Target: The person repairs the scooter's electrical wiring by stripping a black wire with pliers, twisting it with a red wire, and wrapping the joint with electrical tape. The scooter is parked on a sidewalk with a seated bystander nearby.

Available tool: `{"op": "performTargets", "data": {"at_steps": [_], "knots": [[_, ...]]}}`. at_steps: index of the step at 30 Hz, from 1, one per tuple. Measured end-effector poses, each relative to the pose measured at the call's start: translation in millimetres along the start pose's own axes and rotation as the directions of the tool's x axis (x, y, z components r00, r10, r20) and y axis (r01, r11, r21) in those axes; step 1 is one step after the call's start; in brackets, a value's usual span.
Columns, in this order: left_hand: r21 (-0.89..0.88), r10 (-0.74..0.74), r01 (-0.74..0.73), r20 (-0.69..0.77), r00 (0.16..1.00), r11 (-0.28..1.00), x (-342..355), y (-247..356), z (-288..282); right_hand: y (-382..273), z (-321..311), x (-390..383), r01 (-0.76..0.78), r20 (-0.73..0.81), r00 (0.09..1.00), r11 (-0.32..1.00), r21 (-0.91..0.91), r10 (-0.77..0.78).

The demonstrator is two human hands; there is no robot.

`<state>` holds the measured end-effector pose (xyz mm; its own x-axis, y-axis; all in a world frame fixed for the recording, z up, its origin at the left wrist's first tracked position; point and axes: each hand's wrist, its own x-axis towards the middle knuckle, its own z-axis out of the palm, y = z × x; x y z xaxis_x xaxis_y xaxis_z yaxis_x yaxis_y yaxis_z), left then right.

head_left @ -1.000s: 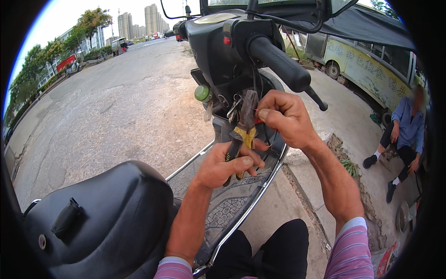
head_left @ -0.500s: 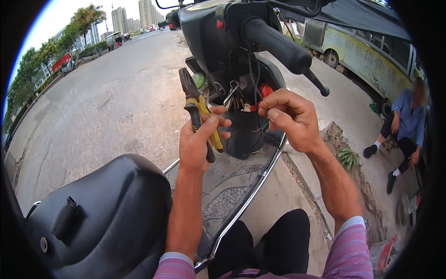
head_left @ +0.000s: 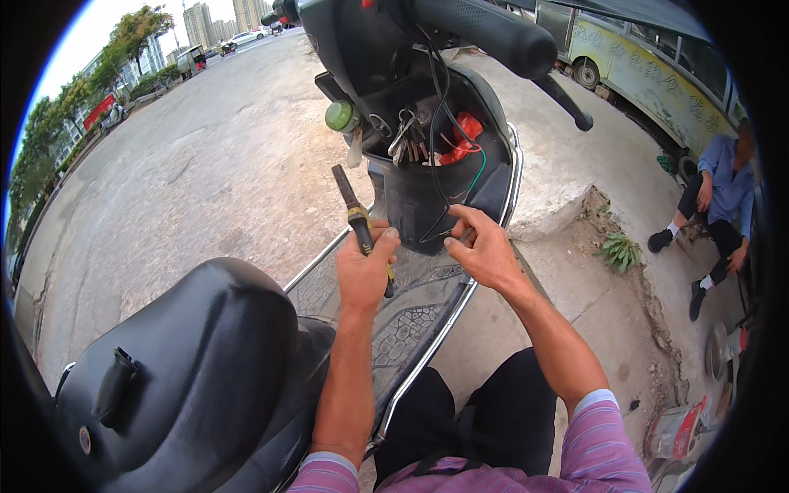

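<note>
My left hand (head_left: 368, 261) is closed on pliers with black and yellow handles (head_left: 357, 215), jaws pointing up. My right hand (head_left: 477, 251) has thumb and index finger apart beside the lower end of a black cable (head_left: 445, 123) dangling from the scooter's handlebar; I see nothing gripped in it. A green wire (head_left: 477, 177) and thin red wires hang by the front compartment. In that compartment are a bunch of keys (head_left: 404, 135) and a red plastic bag (head_left: 462, 135). A green-lidded bottle (head_left: 339, 117) sits at its left. The footboard (head_left: 411, 329) lies below my hands.
The black seat (head_left: 181, 353) fills the lower left. At right a seated person in blue (head_left: 722, 201) is near a parked trailer (head_left: 641, 82), with cans (head_left: 675, 427) on the ground. A cracked concrete edge (head_left: 592, 205) runs beside the scooter; a road with vehicles lies at left.
My right hand has moved down and away from the red and green wires, its fingers spreading. The pliers in my left hand moved left, then lower. The view has shifted, with the handlebar higher in frame.
</note>
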<state>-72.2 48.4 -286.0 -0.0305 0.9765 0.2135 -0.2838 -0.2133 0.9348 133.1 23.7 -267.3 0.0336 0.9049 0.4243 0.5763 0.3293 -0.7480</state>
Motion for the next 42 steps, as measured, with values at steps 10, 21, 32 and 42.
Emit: {"op": "performTargets", "data": {"at_steps": [10,21,32,42], "knots": [[0.102,-0.403,0.395,0.074,0.912,0.913,16.5,-82.1,-19.3,-15.2,30.4,-11.7,0.098,0.228,0.969,0.995,0.006,-0.097],[-0.085,-0.105,0.139,0.317,0.943,0.987,-3.0,-40.0,13.1,17.8,26.0,-17.0,-0.299,0.206,0.95,0.88,0.369,0.236],[-0.301,-0.139,0.254,0.355,0.925,0.919,-7.6,-47.3,20.9,16.7,29.3,-31.1,-0.214,-0.108,0.95,0.864,0.455,0.293],[-0.287,-0.081,0.247,0.489,0.869,0.925,-10.6,-35.5,19.6,0.1,14.5,-34.0,-0.12,-0.093,0.964,0.718,0.686,0.251]]}}
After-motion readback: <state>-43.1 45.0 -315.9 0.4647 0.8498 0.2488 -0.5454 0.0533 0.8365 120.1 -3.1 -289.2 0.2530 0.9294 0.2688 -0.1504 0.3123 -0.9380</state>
